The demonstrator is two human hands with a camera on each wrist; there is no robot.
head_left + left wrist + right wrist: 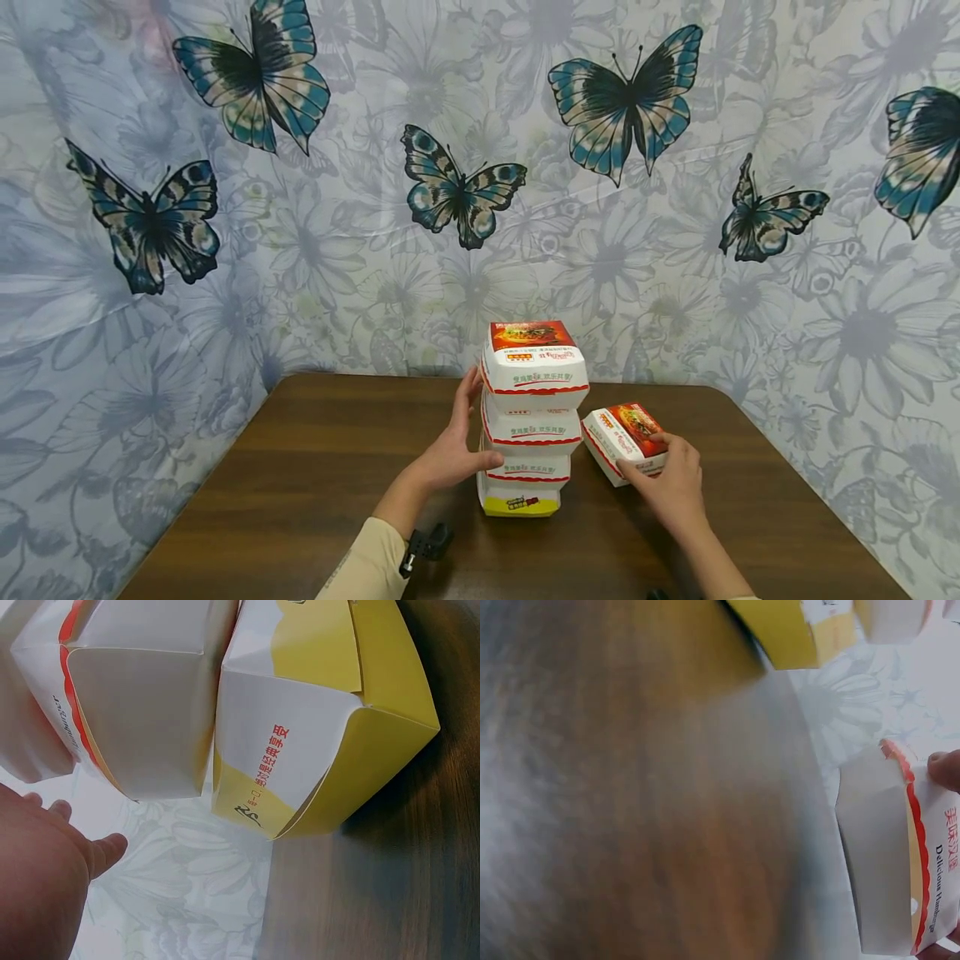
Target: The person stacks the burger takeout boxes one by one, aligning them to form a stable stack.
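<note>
A stack of several cardboard hamburger boxes (531,432) stands on the wooden table in the head view. The boxes sit slightly askew, and the lowest shows a yellow base (390,735) in the left wrist view. My left hand (447,454) lies along the stack's left side, fingers pointing up and thumb across the front. To the right of the stack, my right hand (678,483) grips another hamburger box (611,433), thumb on its near side and fingers over its lid. That box is turned at an angle, with its red-printed top facing up.
The brown wooden table (300,492) runs back to a wall covering (360,292) with flowers and blue butterflies. A black strap (423,546) sits on my left wrist.
</note>
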